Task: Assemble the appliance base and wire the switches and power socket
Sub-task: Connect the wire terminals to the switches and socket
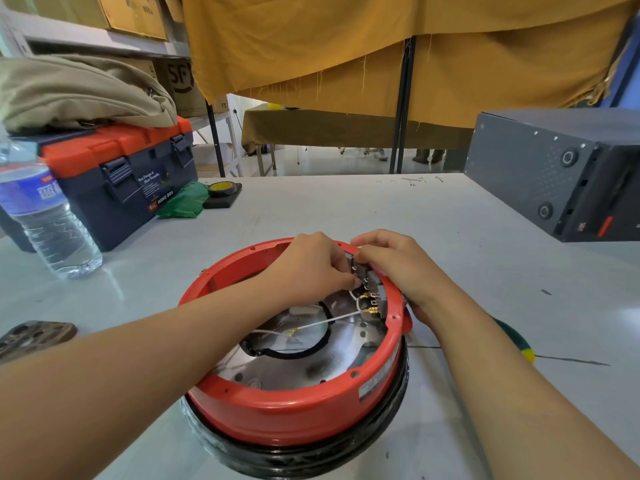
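A round red appliance base (294, 414) sits upside down on a black ring at the table's near middle, its shiny metal plate (304, 362) showing inside. White wires (322, 320) with brass terminals run to the grey switches (363, 275) set in the far right wall. My left hand (311, 261) reaches inside the shell, fingertips pinched at the switch terminals. My right hand (391, 265) curls over the rim from outside, with its fingers on the same switches and its thumb outside the wall. What the left fingertips pinch is hidden.
A water bottle (48, 216) and an orange-lidded toolbox (121, 174) stand at the left, with tape (221, 189) and a green bag (183, 202) beside it. A dark metal box (561, 174) sits at the right. A green-yellow screwdriver handle (519, 344) lies behind my right forearm.
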